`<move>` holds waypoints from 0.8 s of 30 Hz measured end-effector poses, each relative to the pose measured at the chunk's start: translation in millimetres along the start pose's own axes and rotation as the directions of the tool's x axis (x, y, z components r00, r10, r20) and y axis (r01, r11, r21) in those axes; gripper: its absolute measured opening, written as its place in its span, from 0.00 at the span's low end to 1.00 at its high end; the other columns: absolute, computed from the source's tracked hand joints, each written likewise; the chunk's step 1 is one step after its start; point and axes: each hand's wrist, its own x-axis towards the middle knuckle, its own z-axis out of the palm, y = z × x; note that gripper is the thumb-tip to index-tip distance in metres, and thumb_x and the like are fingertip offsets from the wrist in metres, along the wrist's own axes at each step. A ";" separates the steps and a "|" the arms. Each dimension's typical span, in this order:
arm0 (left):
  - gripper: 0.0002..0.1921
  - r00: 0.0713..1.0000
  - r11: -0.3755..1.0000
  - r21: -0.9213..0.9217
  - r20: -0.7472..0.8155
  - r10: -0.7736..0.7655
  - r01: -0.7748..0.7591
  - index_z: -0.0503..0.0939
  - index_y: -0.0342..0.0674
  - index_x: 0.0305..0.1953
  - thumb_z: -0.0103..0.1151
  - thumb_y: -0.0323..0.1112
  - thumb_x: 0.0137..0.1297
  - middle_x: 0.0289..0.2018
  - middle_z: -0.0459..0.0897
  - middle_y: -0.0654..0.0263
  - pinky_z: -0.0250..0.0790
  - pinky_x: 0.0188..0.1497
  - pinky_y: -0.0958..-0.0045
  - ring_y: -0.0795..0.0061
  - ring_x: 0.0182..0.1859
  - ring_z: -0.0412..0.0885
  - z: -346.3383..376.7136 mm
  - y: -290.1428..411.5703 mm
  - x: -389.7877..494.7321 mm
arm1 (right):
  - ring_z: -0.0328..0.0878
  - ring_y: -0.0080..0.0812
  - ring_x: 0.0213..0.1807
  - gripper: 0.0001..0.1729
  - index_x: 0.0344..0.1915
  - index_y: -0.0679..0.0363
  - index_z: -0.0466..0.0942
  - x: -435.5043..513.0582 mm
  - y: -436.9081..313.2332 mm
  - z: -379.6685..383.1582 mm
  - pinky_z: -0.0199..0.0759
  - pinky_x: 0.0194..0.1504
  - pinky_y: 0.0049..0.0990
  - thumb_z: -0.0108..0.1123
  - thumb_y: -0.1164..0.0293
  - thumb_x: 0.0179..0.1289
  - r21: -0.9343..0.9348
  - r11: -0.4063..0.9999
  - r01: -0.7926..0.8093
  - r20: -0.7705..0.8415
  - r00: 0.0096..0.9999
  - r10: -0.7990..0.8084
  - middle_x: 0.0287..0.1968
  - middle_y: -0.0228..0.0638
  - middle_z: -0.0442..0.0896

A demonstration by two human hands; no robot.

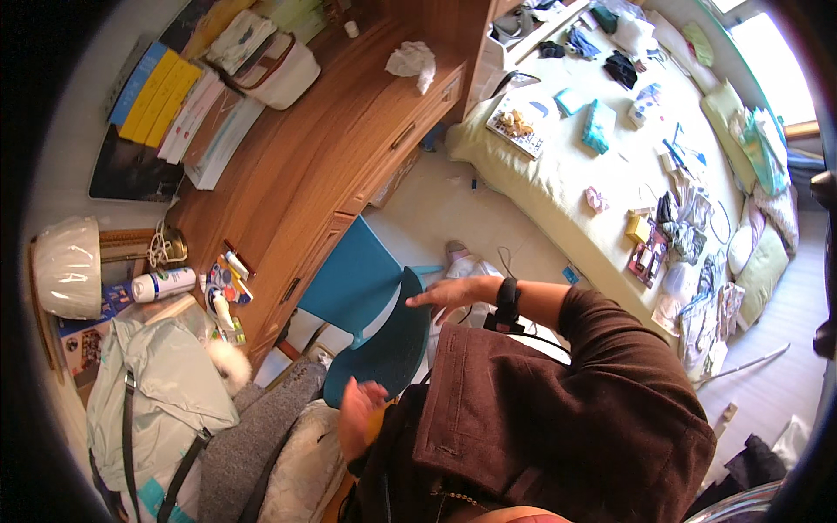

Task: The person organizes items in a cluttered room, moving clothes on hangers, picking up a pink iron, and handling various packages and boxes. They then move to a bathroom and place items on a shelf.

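A blue plastic chair (354,278) stands in front of me, its seat partly under the edge of the wooden desk (314,176). Its curved backrest (382,356) is the part nearest my body. My right hand (451,294), with a black band on the wrist, is over one end of the backrest, fingers extended and holding nothing. At the backrest's other end is my left hand (361,413), slightly blurred, with nothing seen in it. Whether either hand touches the chair, I cannot tell.
A bed (556,189) strewn with clothes and boxes stands to the right. Books (163,98), a white bag (288,75), a lampshade (68,268) and a white bottle (163,284) are on the desk. A pale green backpack (157,392) and grey cloth (252,425) lie at left.
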 end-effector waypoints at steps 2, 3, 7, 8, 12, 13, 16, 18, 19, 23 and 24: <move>0.21 0.975 0.984 -0.016 0.139 -0.176 0.180 0.72 0.36 0.48 0.40 0.49 0.72 0.44 0.78 0.58 0.68 0.52 0.67 0.66 0.45 0.76 -28.3 -26.9 -15.8 | 0.77 0.37 0.52 0.35 0.54 0.76 0.71 1.3 1.0 12.3 0.75 0.52 0.30 0.56 0.52 0.63 -0.162 0.983 0.086 -0.004 0.996 -0.088 0.54 0.49 0.76; 0.21 0.970 0.976 -0.003 0.110 -0.217 0.218 0.71 0.36 0.49 0.40 0.49 0.72 0.45 0.78 0.57 0.67 0.52 0.66 0.66 0.46 0.75 -40.7 -36.4 -19.0 | 0.77 0.36 0.51 0.32 0.51 0.76 0.73 2.3 2.8 17.0 0.75 0.52 0.29 0.56 0.55 0.63 -0.112 0.987 0.115 -0.040 0.992 -0.120 0.51 0.47 0.78; 0.20 0.982 0.982 0.024 -0.038 -0.186 0.187 0.70 0.34 0.50 0.42 0.47 0.72 0.49 0.75 0.55 0.66 0.55 0.66 0.65 0.49 0.73 -76.7 -40.1 -0.6 | 0.79 0.35 0.47 0.22 0.45 0.76 0.76 20.6 5.4 21.3 0.75 0.51 0.30 0.57 0.65 0.60 0.055 0.972 0.228 -0.125 0.968 -0.219 0.45 0.45 0.81; 0.20 0.985 0.987 0.015 -0.062 -0.158 0.160 0.69 0.34 0.51 0.42 0.47 0.72 0.49 0.74 0.55 0.65 0.56 0.65 0.64 0.50 0.72 -83.1 -35.2 6.3 | 0.79 0.35 0.46 0.20 0.44 0.76 0.76 28.9 1.3 18.7 0.76 0.51 0.31 0.57 0.67 0.59 0.079 0.965 0.251 -0.129 0.962 -0.239 0.45 0.45 0.81; 0.20 0.991 0.997 -0.072 -0.135 0.011 -0.021 0.67 0.33 0.53 0.43 0.45 0.72 0.53 0.71 0.53 0.64 0.59 0.65 0.63 0.53 0.70 -102.9 0.7 25.8 | 0.80 0.38 0.41 0.20 0.44 0.76 0.75 66.0 -26.9 19.1 0.78 0.49 0.35 0.59 0.69 0.58 0.052 0.939 0.340 -0.078 0.939 -0.336 0.44 0.46 0.80; 0.20 0.989 0.988 -0.131 -0.130 0.066 -0.083 0.67 0.32 0.53 0.44 0.44 0.72 0.54 0.71 0.53 0.64 0.60 0.64 0.63 0.54 0.70 -104.7 13.1 29.3 | 0.80 0.38 0.41 0.20 0.45 0.76 0.74 74.3 -37.7 19.6 0.78 0.48 0.36 0.58 0.69 0.58 0.015 0.948 0.318 -0.078 0.946 -0.316 0.44 0.46 0.80; 0.20 0.925 0.941 -0.093 -0.238 0.295 -0.325 0.66 0.31 0.54 0.43 0.44 0.73 0.55 0.69 0.54 0.63 0.61 0.64 0.63 0.56 0.67 -103.2 44.6 29.5 | 0.81 0.40 0.41 0.21 0.44 0.75 0.75 92.3 -66.9 30.7 0.79 0.47 0.37 0.59 0.65 0.60 0.137 0.941 0.308 -0.088 0.950 -0.298 0.44 0.46 0.79; 0.21 0.882 0.909 -0.026 -0.258 0.395 -0.415 0.66 0.31 0.55 0.43 0.45 0.73 0.56 0.69 0.55 0.63 0.61 0.63 0.63 0.57 0.67 -93.8 63.4 30.6 | 0.80 0.40 0.42 0.23 0.46 0.73 0.74 97.9 -85.0 37.5 0.78 0.48 0.38 0.58 0.62 0.62 0.132 0.939 0.316 -0.112 0.947 -0.303 0.45 0.47 0.79; 0.23 0.869 0.899 -0.012 -0.262 0.419 -0.437 0.65 0.31 0.56 0.43 0.46 0.73 0.57 0.69 0.55 0.63 0.61 0.63 0.63 0.58 0.66 -87.5 71.5 28.9 | 0.80 0.41 0.43 0.24 0.47 0.73 0.73 97.3 -89.6 39.0 0.77 0.49 0.39 0.57 0.60 0.63 0.132 0.944 0.303 -0.123 0.950 -0.288 0.46 0.47 0.79; 0.30 0.931 0.925 -0.172 -0.205 0.302 -0.338 0.62 0.31 0.60 0.44 0.52 0.71 0.61 0.67 0.55 0.64 0.59 0.62 0.62 0.61 0.66 -36.3 76.7 25.8 | 0.79 0.42 0.48 0.22 0.51 0.68 0.71 74.6 -88.1 6.5 0.76 0.50 0.40 0.54 0.60 0.66 0.205 0.891 0.405 0.021 0.908 -0.418 0.48 0.47 0.79; 0.36 0.944 0.957 -0.008 -0.167 0.285 -0.290 0.60 0.30 0.62 0.43 0.58 0.69 0.62 0.67 0.54 0.65 0.57 0.63 0.61 0.61 0.66 -15.7 72.5 28.3 | 0.78 0.41 0.50 0.23 0.54 0.67 0.69 62.6 -79.9 -14.8 0.75 0.51 0.39 0.51 0.60 0.68 0.196 0.893 0.405 0.089 0.899 -0.428 0.50 0.47 0.79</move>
